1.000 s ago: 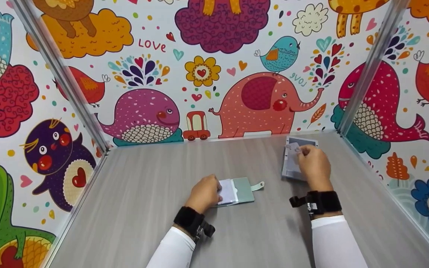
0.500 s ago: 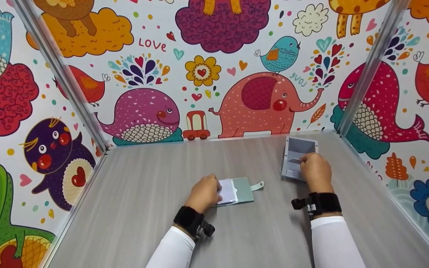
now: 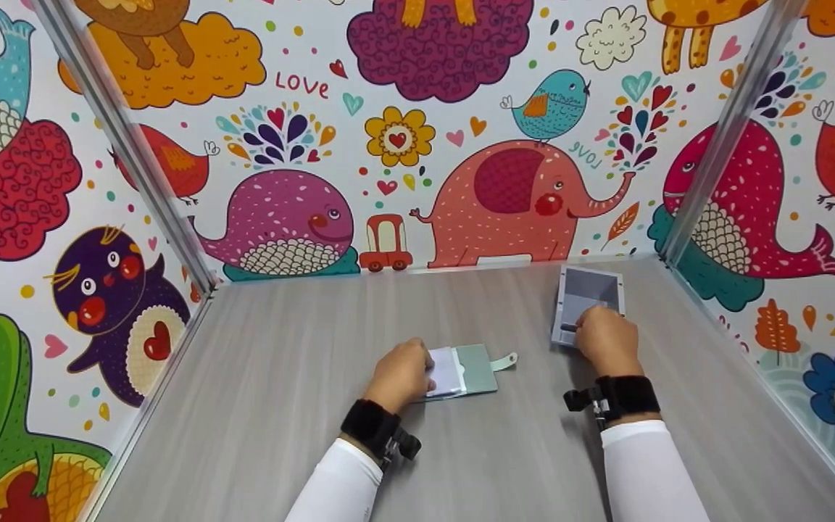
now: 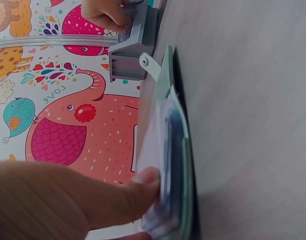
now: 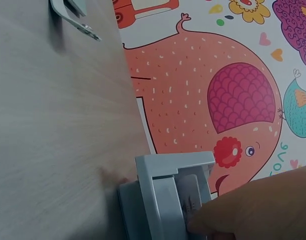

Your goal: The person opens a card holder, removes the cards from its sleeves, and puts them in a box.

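Observation:
A pale green card holder (image 3: 477, 370) lies unfolded on the table, with clear plastic sleeves (image 3: 446, 371) in it and a snap strap (image 3: 506, 362) sticking out to the right. My left hand (image 3: 401, 373) grips its left part; in the left wrist view the thumb (image 4: 143, 187) presses on the sleeves. To the far right stands an open grey box (image 3: 557, 308). Over its near end is my right hand (image 3: 608, 339), fingers bent down into it. A see-through card (image 5: 189, 189) shows inside the box in the right wrist view, at the thumb tip, which pinches it. The other right fingertips are hidden.
The grey wood-grain table (image 3: 294, 435) is walled on three sides by cartoon-printed panels (image 3: 454, 94). Metal posts (image 3: 700, 181) stand at the back corners. The box sits close to the back wall.
My right hand has lowered the see-through card from above the box into it and shifted slightly nearer. The left hand and card holder have stayed in place. The head view has shifted slightly.

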A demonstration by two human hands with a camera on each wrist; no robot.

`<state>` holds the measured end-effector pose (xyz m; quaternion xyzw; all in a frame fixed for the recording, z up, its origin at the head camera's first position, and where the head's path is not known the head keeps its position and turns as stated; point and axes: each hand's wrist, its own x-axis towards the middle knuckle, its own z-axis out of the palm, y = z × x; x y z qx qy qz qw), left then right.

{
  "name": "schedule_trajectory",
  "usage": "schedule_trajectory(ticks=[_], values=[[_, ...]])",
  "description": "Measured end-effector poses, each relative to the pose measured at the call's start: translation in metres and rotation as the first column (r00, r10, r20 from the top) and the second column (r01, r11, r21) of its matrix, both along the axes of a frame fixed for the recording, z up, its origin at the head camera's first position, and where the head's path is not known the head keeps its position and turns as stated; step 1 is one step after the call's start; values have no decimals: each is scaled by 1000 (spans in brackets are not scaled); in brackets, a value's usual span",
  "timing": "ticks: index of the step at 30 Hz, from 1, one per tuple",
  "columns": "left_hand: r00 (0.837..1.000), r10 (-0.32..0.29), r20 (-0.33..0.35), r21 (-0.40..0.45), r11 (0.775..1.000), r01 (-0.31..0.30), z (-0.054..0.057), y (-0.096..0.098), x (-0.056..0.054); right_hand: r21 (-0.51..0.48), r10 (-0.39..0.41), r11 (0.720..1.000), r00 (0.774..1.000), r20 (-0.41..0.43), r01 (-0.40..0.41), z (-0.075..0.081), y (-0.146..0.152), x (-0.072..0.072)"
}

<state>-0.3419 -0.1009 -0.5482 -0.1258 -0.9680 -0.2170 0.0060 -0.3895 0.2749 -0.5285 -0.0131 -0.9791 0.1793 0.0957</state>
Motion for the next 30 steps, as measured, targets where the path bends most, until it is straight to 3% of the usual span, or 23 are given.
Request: schedule_trajectory(ticks=[8,20,24,30], values=[[1000,-1,7,3,1000,1,1,1,1,17,14,1000,989,144,-16,7,-2,3],[999,-20,-35,-12,1000,20,1,-1,1,7,51,999,979,197,-54,8,-2,6],[1000,-11,-24,-7,1000,10,1,0,-1,-30,39,999,981,190,-34,15,-4,6],[999,-14,-31,-15,1000,13,0,0,-1,-106,22,994,999,35,-18,27,-25,9]])
